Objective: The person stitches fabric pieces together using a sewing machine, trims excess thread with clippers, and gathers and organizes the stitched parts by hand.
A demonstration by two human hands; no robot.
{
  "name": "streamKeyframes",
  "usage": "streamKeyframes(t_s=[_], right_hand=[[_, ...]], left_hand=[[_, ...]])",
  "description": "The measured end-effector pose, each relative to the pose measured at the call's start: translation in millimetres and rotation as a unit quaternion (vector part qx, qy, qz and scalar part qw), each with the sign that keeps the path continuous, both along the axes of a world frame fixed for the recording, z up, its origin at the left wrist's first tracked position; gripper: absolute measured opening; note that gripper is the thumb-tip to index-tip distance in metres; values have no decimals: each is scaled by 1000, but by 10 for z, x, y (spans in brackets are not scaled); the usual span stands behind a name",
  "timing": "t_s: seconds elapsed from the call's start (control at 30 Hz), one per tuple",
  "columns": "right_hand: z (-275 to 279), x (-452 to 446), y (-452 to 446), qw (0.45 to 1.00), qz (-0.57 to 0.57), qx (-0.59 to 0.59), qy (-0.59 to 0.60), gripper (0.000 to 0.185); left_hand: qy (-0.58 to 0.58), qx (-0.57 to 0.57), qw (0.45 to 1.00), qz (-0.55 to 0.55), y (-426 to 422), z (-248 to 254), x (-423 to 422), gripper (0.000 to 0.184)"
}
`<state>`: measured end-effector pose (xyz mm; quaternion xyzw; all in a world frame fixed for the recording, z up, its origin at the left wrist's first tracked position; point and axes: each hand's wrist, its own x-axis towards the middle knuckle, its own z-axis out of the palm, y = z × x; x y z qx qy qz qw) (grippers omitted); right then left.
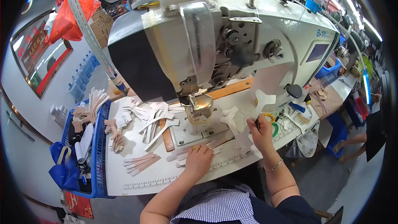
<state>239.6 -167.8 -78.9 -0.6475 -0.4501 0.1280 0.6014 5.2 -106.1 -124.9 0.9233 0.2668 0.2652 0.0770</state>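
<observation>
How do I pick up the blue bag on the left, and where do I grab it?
Probably by its beige handle, coming from above. It arches up in a loop your fingers could hook under, while the blue bag looks soft and floppy.

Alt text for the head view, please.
A person's right hand holds up a white forked piece and the left hand rests on pale strips at a sewing machine; a blue basket stands to the left.

Sewing workshop, with an industrial sewing machine (pixel 232 37) and cut pieces (pixel 155 124).
</observation>
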Motion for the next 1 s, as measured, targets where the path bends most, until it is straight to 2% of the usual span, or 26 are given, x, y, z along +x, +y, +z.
streamKeyframes(t_s=[0.03, 0.1, 0.13, 0.17, 0.23, 0.3, 0.37, 0.4, 0.43, 0.5, 0.53, 0.67, 0.9, 1.0], right_hand=[[-24, -79, -10, 1000, -3, -1, 1, 20], [-88, -229, -32, 983, 9, 74, -169, 10], [-93, -251, -25, 981, 65, 52, -175, 9], [-153, -243, -39, 981, 64, 53, -174, 9], [-362, -210, -38, 946, 68, -31, -316, 10], [-365, -212, 1, 957, 56, 3, -286, 9], [-100, -218, -44, 994, 65, -90, -23, 10], [-25, -164, -43, 989, 86, -121, 12, 15], [10, -175, -70, 989, 84, -123, 14, 15], [121, -256, -71, 946, 213, -143, 196, 18], [223, -323, -110, 937, 234, -141, 219, 21], [271, -490, -146, 928, 257, -135, 235, 21], [153, -586, -109, 930, 275, -129, 208, 19], [190, -609, -115, 922, 283, -127, 232, 18]], left_hand=[[-8, -3, 1000, -2, 2, 8, 4, 14], [-16, -5, 1000, -4, -3, 13, 1, 12], [-25, -33, 999, 0, -4, 14, -7, 11], [-34, -62, 998, 6, -3, 18, -20, 10], [-37, -62, 997, 5, 0, 86, -58, 11], [-40, -62, 997, 7, 9, 206, -111, 12], [-142, -184, 972, 20, 0, 382, -160, 11], [-189, -280, 941, 21, -30, 519, -180, 10], [-187, -282, 941, 19, -28, 596, -188, 10], [-219, -480, 849, -36, 9, 727, -196, 14], [-230, -515, 825, -33, 1, 762, -166, 16], [-177, -546, 819, -6, -35, 795, -135, 15], [-182, -554, 812, -3, -19, 699, -124, 12], [-187, -560, 807, 2, -6, 674, -126, 12]])
